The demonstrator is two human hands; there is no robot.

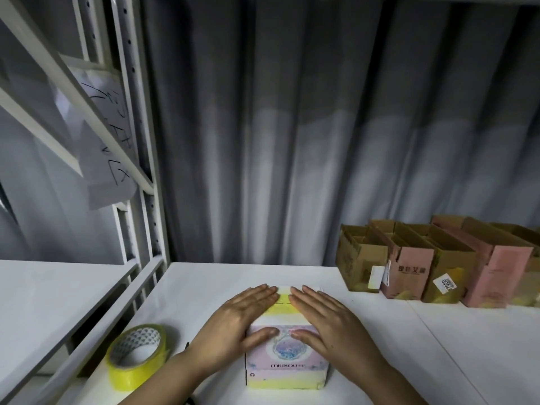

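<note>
Pressing down on box (pixel 287 359) w/ both palms is what's seen. The box is set on the white table (pixel 394 361), near the front edge, roughly centre frame. It is pastel w/ yellow bands and a printed emblem, and "miusou" can be read on the near panel.

L hand (pixel 233 325) is laid flat on the box's left half. Its fingers (pixel 263 291) are kept straight and pointed away from the body, w/ nothing gripped. R hand (pixel 330 325) is mirrored on the right half, again flat and released, w/ no grasp. The fingertips of both hands are brought close together at the far edge, w/ a narrow yellow strip left visible between them. Both thumbs are rested on the printed panel, tips pointed at each other but apart.

A yellow tape roll (pixel 137 356) is stood tilted on the table, left of the box, near the L wrist and not touching it.

Open cartons (pixel 409 258), brown and pink, are lined up at back right, well apart from the box. A grey curtain (pixel 292 127) is hung behind. A metal rack (pixel 140 159) is seen at left, w/ a handwritten paper note (pixel 102 147) attached; the text can't be read.
</note>
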